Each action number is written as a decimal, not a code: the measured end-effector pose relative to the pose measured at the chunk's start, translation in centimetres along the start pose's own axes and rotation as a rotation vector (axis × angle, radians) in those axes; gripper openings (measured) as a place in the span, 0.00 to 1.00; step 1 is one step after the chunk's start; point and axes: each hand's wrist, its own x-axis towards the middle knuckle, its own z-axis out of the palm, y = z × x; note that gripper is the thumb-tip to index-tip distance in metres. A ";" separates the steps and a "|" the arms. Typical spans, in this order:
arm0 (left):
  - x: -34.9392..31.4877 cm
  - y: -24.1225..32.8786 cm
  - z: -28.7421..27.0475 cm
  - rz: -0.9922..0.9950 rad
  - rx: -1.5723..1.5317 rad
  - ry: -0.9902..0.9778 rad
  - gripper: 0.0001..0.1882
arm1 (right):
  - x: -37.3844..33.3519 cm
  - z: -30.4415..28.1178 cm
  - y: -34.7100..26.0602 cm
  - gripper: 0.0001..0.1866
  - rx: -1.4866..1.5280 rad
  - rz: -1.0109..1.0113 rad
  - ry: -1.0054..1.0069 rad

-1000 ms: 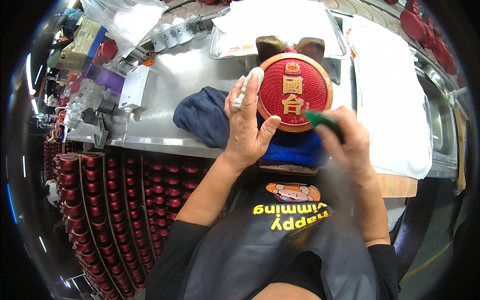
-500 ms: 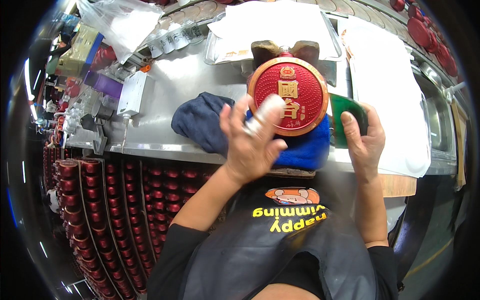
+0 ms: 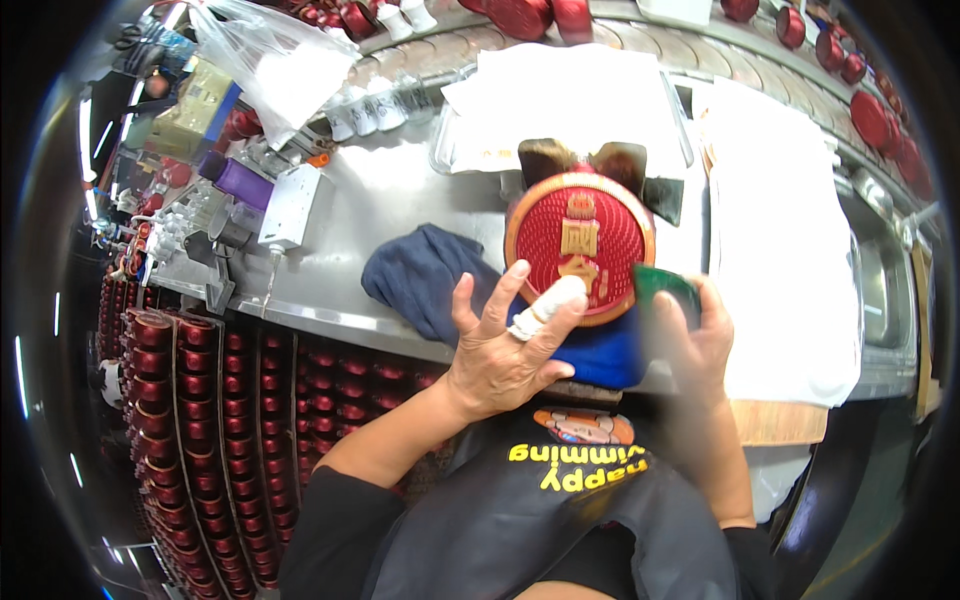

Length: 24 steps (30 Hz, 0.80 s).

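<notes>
A round, flat-bodied red bottle point(image 3: 618, 242) with a gold rim and raised gold characters leans against a dark stand point(image 3: 545, 163). Bright blue cloth point(image 3: 612, 372) lies beneath its lower edge. My left hand point(image 3: 497, 365) is open at the bottle's lower left, fingers spread, and a white wrapping point(image 3: 548, 308) covers one finger. Whether that finger touches the bottle, I cannot tell. At the right rim my right hand point(image 3: 702, 345), partly blurred, pinches a thin, dark green flat piece point(image 3: 667, 284) between thumb and fingers.
A dark blue cloth point(image 3: 425, 275) lies crumpled left of the bottle. Farther left are a white box point(image 3: 292, 208) and a purple bottle point(image 3: 240, 182). White sheets point(image 3: 780, 250) cover the right side. Racks of red caps point(image 3: 235, 400) stand below the table's left edge.
The whole view has shifted, so the bottle sits lower in the picture. The green piece has come closer to the bottle's right rim. My left hand has spread lower beside the bottle.
</notes>
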 end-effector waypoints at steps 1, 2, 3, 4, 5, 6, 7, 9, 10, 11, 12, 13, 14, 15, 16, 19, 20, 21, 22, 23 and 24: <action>0.3 -0.5 -0.1 -0.054 -0.063 -0.004 0.40 | 0.1 0.1 0.1 0.11 -0.044 -0.023 0.020; 0.8 -1.0 -0.2 -0.117 -0.192 0.027 0.39 | 0.0 0.0 0.2 0.10 -0.026 0.014 0.002; 1.4 -1.6 -0.4 -0.165 -0.228 0.002 0.41 | 0.0 0.0 0.3 0.11 -0.005 -0.012 -0.012; 2.3 -2.4 -0.5 -0.174 -0.249 0.001 0.41 | -0.1 0.0 0.4 0.11 0.023 -0.015 -0.008; 3.4 -3.2 -0.5 -0.182 -0.274 -0.002 0.42 | -0.1 -0.1 0.5 0.11 0.048 -0.014 -0.003; 4.7 -4.2 -0.6 -0.145 -0.284 -0.014 0.43 | -0.1 -0.3 0.7 0.12 0.032 -0.050 0.003; 6.1 -4.8 -0.6 -0.114 -0.294 -0.009 0.41 | -0.2 -0.5 0.8 0.12 0.050 -0.035 0.010; 9.2 -6.3 -0.4 -0.015 -0.306 -0.024 0.40 | -0.3 -1.0 1.1 0.12 0.118 0.003 0.040; 10.7 -6.7 -0.2 0.002 -0.311 -0.019 0.38 | -0.4 -1.3 1.2 0.12 0.103 -0.003 0.048; 12.0 -7.0 -0.1 0.044 -0.348 -0.047 0.37 | -0.4 -1.6 1.3 0.13 0.105 -0.004 0.063; 13.1 -6.9 0.1 0.119 -0.321 -0.067 0.36 | -0.4 -1.8 1.4 0.13 0.123 0.000 0.078; 13.8 -6.5 0.2 0.192 -0.294 -0.078 0.35 | -0.4 -2.1 1.4 0.13 0.113 0.010 0.087; 14.3 -5.9 0.3 0.264 -0.230 -0.088 0.34 | -0.4 -2.3 1.3 0.13 0.121 0.026 0.093; 14.6 -5.2 0.5 0.328 -0.194 -0.083 0.33 | -0.4 -2.5 1.3 0.13 0.161 0.045 0.096; 14.8 -4.3 0.8 0.371 -0.196 -0.070 0.32 | -0.4 -2.7 1.1 0.12 0.165 0.052 0.084; 13.0 -1.8 0.7 0.491 -0.084 -0.067 0.30 | -0.4 -3.1 0.5 0.11 0.160 0.036 0.093; 11.7 -1.1 0.6 0.506 -0.080 -0.097 0.30 | -0.4 -3.2 0.2 0.10 0.108 -0.027 0.101; 10.4 -0.4 0.7 0.489 -0.093 -0.080 0.29 | -0.6 -3.3 -0.1 0.10 0.126 -0.027 0.104; 8.8 0.1 0.6 0.468 -0.094 -0.093 0.30 | -0.7 -3.3 -0.4 0.11 0.144 -0.027 0.108; 7.1 0.5 0.5 0.443 -0.102 -0.116 0.32 | -0.9 -3.2 -0.6 0.11 0.162 -0.028 0.112; 5.3 0.8 0.4 0.400 -0.043 -0.090 0.30 | -1.0 -2.9 -0.8 0.12 0.203 -0.012 0.117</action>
